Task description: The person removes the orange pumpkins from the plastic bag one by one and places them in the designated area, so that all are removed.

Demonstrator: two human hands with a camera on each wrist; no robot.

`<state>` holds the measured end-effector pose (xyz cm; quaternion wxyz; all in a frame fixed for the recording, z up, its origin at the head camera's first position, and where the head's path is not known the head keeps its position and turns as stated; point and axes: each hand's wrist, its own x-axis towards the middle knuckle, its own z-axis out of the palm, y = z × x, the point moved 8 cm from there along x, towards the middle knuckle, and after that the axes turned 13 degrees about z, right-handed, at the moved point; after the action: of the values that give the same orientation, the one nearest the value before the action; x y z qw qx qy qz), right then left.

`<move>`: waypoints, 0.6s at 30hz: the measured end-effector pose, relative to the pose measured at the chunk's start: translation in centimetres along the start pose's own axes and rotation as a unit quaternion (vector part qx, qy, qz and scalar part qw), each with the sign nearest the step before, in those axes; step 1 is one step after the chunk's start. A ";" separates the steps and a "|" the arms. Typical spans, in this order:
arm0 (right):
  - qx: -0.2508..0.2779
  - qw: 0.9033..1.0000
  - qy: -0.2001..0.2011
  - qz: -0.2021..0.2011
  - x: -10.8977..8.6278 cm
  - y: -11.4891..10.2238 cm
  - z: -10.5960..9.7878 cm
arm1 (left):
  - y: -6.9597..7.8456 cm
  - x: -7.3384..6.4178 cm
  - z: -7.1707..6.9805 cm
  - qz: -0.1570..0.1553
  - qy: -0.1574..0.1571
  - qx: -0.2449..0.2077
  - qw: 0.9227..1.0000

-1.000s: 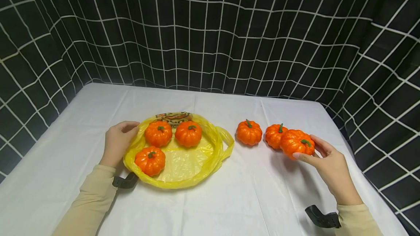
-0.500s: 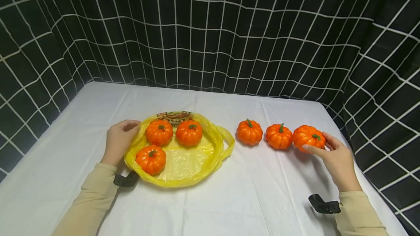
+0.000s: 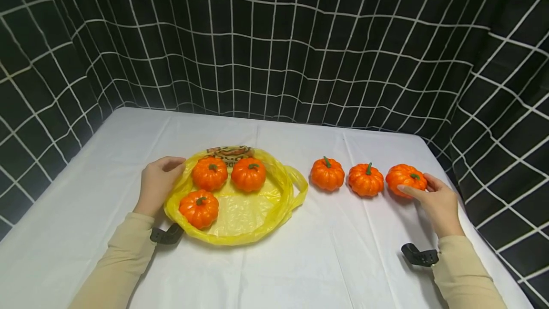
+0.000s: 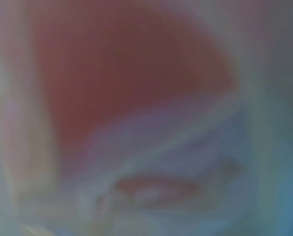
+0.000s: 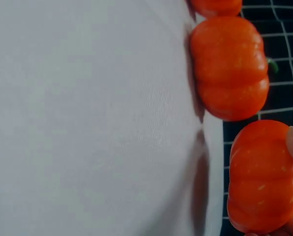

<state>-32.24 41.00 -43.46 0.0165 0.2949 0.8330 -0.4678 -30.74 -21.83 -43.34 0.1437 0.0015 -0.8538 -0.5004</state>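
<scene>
A yellow plastic bag (image 3: 240, 211) lies with its mouth spread wide, and three small orange pumpkins with green stems sit inside: one at back left (image 3: 209, 174), one at back right (image 3: 248, 175), one at front left (image 3: 199, 209). My left hand (image 3: 157, 182) pinches the bag's left rim. To the bag's right, two more pumpkins stand on the table, a nearer one (image 3: 327, 174) and a middle one (image 3: 366, 180). At the row's right end my right hand (image 3: 439, 204) holds another pumpkin (image 3: 405, 180) between thumb and fingers; in the right wrist view this pumpkin (image 5: 264, 182) appears slightly above the cloth.
A white cloth (image 3: 300, 261) covers the table. Black curtains with a white grid (image 3: 274, 51) rise behind it and at both sides. The bag's handle loop (image 3: 300, 187) reaches toward the row of pumpkins. The left wrist view is too blurred to read.
My right hand has moved the held pumpkin right and lower, from in front of the middle pumpkin to the row's right end. My left hand stays at the bag's rim.
</scene>
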 end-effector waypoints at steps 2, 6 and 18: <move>-0.004 1.000 0.002 0.006 0.4 0.2 0.0 | 0.0 0.0 0.0 -0.002 0.000 -0.001 1.000; -0.015 1.000 0.007 0.014 0.9 0.4 0.0 | 0.0 -0.1 0.0 -0.008 0.000 -0.002 1.000; -0.004 0.999 0.014 0.041 2.0 1.5 0.2 | 0.0 0.0 0.0 -0.006 -0.003 -0.004 1.000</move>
<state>-33.19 42.40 -45.35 0.0248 0.3354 0.8221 -0.4593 -30.72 -21.87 -43.34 0.1380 0.0047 -0.8525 -0.5042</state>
